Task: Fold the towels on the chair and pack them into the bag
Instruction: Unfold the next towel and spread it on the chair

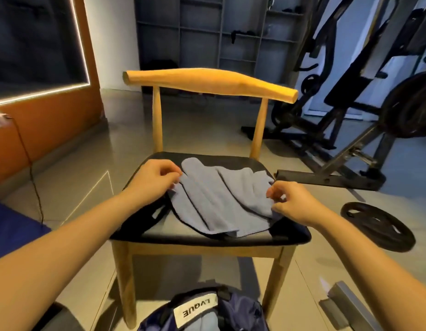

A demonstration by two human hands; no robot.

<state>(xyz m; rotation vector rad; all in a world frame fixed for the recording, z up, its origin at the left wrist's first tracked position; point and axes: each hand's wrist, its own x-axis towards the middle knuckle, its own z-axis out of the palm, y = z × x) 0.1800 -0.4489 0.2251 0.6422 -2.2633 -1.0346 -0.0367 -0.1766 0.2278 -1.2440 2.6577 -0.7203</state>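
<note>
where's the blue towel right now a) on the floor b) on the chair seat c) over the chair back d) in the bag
b: the towel lies rumpled on the chair seat, the left hand and right hand pinching its side edges.

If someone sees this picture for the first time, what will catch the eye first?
A blue-grey towel lies crumpled on the wooden chair in the middle, with the left hand and right hand pinching its side edges. A dark blue bag sits on the floor below.
</note>
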